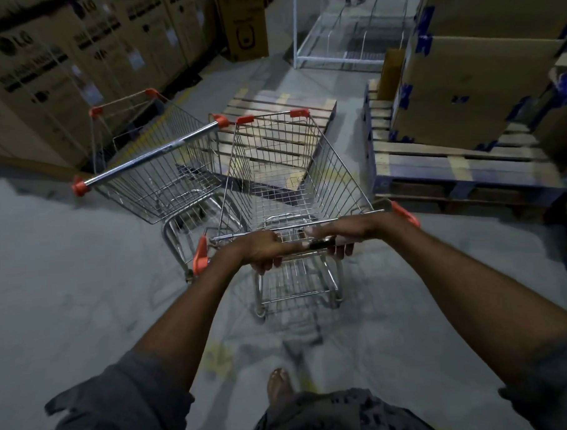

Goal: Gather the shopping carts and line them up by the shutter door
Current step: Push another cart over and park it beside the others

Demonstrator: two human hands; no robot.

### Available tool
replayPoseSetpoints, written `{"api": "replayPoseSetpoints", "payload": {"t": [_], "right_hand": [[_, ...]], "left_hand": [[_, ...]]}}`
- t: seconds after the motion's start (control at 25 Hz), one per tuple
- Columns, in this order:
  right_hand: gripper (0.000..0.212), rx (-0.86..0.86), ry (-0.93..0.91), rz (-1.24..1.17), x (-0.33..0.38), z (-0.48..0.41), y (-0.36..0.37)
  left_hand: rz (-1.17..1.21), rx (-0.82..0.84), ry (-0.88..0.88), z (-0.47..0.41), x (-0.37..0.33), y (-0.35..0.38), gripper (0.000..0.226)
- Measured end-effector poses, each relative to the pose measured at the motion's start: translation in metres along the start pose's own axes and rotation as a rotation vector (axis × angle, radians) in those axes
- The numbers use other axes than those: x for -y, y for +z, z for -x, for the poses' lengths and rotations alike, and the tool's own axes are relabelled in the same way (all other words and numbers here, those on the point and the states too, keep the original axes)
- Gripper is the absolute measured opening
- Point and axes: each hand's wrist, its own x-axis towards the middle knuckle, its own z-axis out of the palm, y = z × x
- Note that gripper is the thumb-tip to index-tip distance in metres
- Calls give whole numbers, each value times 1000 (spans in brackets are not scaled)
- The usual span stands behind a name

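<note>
The left grip (264, 248) and right grip (341, 235) both curl round the handle bar (316, 245) of a silver wire shopping cart with orange corner caps (341, 166). It stands on the grey concrete floor (67, 273), just beside a second matching cart (163, 174) angled at its left. Empty and stiff, it likely rolls lightly; the bar is the natural hold.

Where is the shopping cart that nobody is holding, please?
The free cart stands left of centre in the head view, close beside the held cart, with cardboard boxes behind it.
</note>
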Motion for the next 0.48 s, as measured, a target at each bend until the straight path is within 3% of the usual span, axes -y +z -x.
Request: {"api": "replayPoseSetpoints", "payload": {"t": [0.12,0.24,0.36,0.48], "right_hand": [[77,70,92,-6,-1,7,5],[75,94,73,75,-15,4,19],[72,-20,20,254,-25,12,34],[70,-171,-8,477,-35,16,54]], "left_hand": [[93,44,-52,14,-8,13,80],[-42,-24,-29,27,-7,32,78],[-99,-149,67,39,-10,51,53],[-229,-194,109,44,-7,68,64]]}}
